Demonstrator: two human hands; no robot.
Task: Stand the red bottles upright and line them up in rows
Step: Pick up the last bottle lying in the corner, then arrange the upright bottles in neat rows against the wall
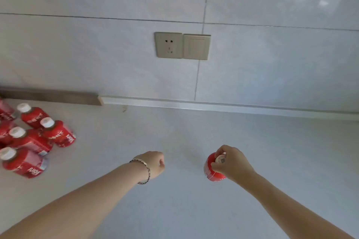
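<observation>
My right hand [232, 163] grips the white cap of a red bottle [210, 169], which stands upright on the pale countertop [184, 200] right of centre. My left hand [153, 164], with a bracelet on the wrist, hovers over the counter with its fingers curled and nothing in it. At the far left stands a cluster of several red bottles with white caps [56, 134], partly cut off by the frame edge; the nearest of them [23, 162] is at the lower left.
A tiled wall rises behind the counter, with a socket [168, 45] and a switch [196, 46] on it. A wooden strip [52, 96] lies along the wall at the back left.
</observation>
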